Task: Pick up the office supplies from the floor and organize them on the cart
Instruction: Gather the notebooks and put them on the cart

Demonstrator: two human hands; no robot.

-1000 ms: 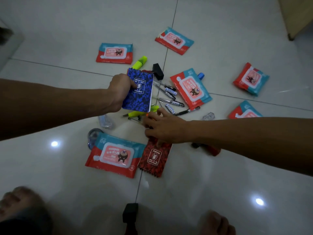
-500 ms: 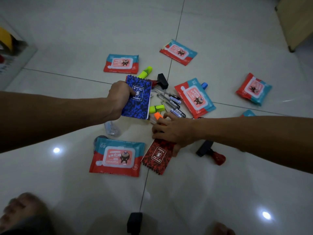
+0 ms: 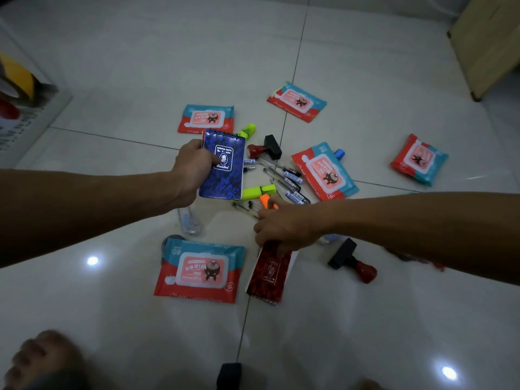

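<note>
Over tiled floor, left hand (image 3: 194,167) grips blue notebook (image 3: 223,166), thumb on cover. Just below it, right hand (image 3: 284,225) pinches top edge of red notebook (image 3: 268,273), lifting off floor. Likely light, bendy, glossy; best held near spiral edge.

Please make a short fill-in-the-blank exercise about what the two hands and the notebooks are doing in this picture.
1. The left hand holds a ___ notebook above the floor.
2. The right hand grips the ___ notebook.
3. An orange marker lies just beyond the ___ hand.

Missing words: blue; red; right
</note>
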